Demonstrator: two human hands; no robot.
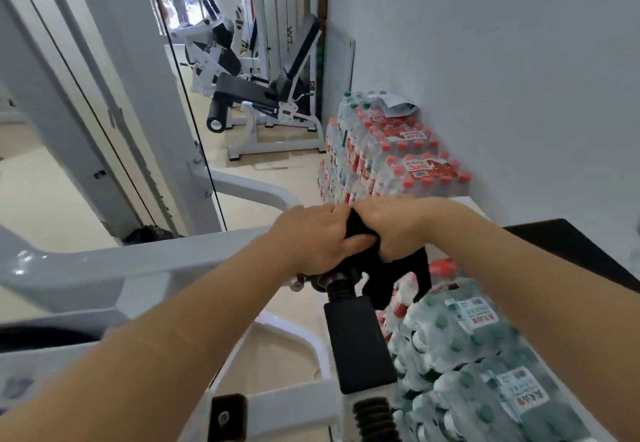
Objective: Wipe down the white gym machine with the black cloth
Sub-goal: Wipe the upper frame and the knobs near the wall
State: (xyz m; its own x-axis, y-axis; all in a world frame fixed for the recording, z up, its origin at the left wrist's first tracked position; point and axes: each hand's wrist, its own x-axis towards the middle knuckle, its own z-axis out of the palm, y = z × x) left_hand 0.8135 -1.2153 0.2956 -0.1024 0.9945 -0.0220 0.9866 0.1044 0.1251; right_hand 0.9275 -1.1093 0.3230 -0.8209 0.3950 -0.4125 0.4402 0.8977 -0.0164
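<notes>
Head view: both hands meet over the end of the machine (104, 268) arm, just above a black grip (360, 341) with ribbed boots. Left hand (311, 237) and right hand (398, 227) are each clamped on the cloth (401, 279), fingers curled into it, knuckles nearly touching.

Step, as I read it: bunching or refolding the cloth, or rubbing the joint right under the hands. Can't tell which; the contact point is hidden by the hands.

Next move likely calls for a flat pad of cloth in 1 hand, then long strokes along the white tube running left from the joint. The other hand could steady the arm if it swings.

Cloth: black, soft, crumpled between the palms, with 1 loose tail hanging down on the right beside the grip. Can't tell wet from dry.

Machine: glossy white tube frame, bright highlights, no obvious dirt at this blur. Bottle packs (485, 355) sit close on the right; the tail hangs just over them.
</notes>
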